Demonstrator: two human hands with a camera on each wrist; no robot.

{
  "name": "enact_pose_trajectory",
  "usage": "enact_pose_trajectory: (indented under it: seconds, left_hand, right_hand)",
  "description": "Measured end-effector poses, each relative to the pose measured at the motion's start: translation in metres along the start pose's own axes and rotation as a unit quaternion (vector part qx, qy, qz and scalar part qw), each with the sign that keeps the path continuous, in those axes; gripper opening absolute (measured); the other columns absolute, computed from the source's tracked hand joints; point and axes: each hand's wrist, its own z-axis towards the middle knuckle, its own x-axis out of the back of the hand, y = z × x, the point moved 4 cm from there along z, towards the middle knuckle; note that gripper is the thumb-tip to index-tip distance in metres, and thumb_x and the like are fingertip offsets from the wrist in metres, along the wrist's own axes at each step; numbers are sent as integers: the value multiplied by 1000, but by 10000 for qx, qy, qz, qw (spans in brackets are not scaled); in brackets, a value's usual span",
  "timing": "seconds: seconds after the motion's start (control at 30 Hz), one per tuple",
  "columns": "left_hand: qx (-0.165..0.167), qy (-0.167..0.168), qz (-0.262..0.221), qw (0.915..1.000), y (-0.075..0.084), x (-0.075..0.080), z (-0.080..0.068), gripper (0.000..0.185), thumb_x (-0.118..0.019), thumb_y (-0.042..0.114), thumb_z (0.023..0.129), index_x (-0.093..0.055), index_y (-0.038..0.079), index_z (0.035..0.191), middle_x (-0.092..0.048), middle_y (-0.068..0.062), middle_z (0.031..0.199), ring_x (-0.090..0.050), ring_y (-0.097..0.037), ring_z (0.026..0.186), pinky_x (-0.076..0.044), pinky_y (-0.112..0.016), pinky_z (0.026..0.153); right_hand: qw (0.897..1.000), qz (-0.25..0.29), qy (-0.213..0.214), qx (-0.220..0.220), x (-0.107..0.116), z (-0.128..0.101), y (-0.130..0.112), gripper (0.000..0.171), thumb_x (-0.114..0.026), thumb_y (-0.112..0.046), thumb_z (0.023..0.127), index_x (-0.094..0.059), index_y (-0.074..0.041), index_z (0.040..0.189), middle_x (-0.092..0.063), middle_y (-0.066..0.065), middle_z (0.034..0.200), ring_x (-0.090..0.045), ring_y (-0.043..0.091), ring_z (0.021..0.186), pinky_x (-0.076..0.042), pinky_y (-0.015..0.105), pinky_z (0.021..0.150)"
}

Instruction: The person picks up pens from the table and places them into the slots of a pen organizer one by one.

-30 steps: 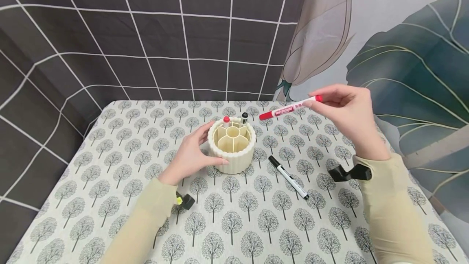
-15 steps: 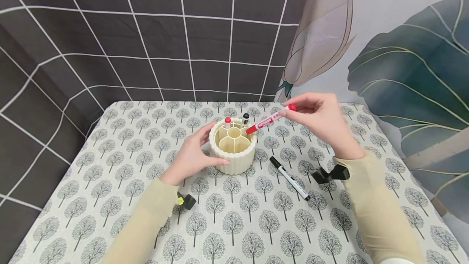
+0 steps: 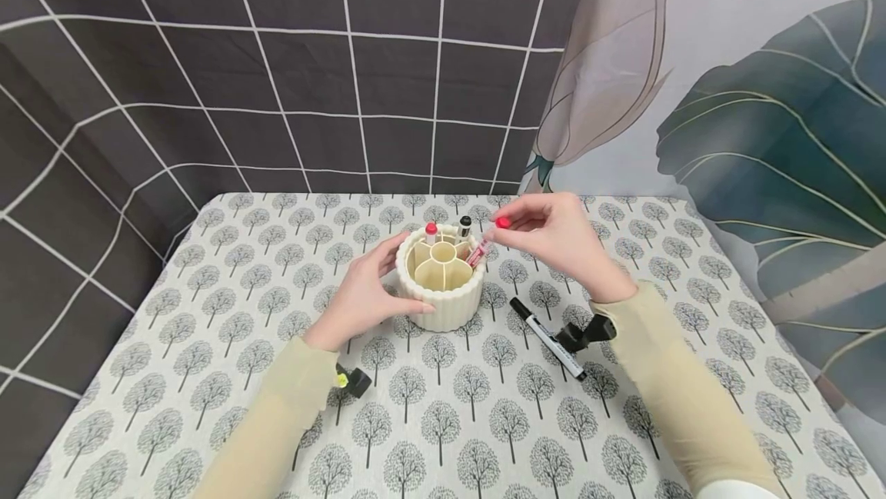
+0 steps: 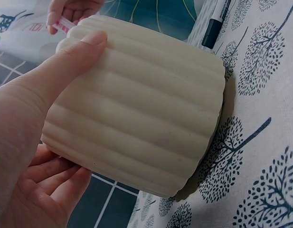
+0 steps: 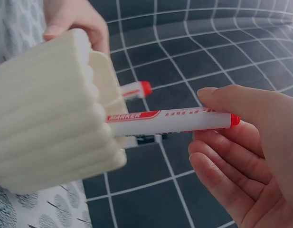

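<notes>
My left hand grips a cream, ribbed pen holder from its left side, thumb across the front wall. Inside, the holder is split into compartments around a round middle one. Its back compartments hold a red-ended marker and a black-ended marker. My right hand pinches another red whiteboard marker near its red end. That marker leans into the holder's right compartment, its lower part hidden inside. A black-capped marker lies on the table to the right of the holder.
The table wears a pale cloth printed with trees. Behind it hangs a dark curtain with white grid lines. A leaf-patterned backdrop hangs at the right. Black wrist mounts sit on both sleeves, the right one over the loose marker.
My right hand has moved left and down to the holder, bringing the red marker from the air into its right compartment. My left hand has stayed on the holder.
</notes>
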Motion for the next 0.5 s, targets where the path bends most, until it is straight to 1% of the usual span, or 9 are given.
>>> enact_pose_trajectory:
  seconds: [0.2, 0.27, 0.5]
  left_hand:
    - [-9, 10, -1, 10000, -1, 0, 0, 118, -97, 50, 57, -40, 19, 156, -48, 2, 152, -50, -18, 134, -42, -36, 111]
    - [-30, 16, -2, 10000, -2, -1, 1, 118, -97, 51, 57, -40, 19, 156, -48, 2, 151, -49, -16, 134, -42, -35, 110]
    - [-73, 18, -5, 10000, 0, -1, 0, 118, -97, 50, 57, -40, 18, 156, -49, 0, 151, -49, -16, 134, -42, -34, 110]
  right_hand:
    - [9987, -171, -197, 431, -19, 4, 0, 17, -87, -11, 81, -78, -5, 95, -74, -1, 87, -69, 17, 76, -60, 28, 70]
    - [9980, -256, -237, 528, -23, 4, 1, 17, -87, -11, 81, -78, -5, 94, -74, -1, 88, -68, 16, 76, -60, 28, 70]
    - [9972, -323, -468, 478, -35, 5, 9, 21, -90, -16, 79, -78, -7, 94, -73, -3, 85, -69, 15, 74, -61, 29, 69]
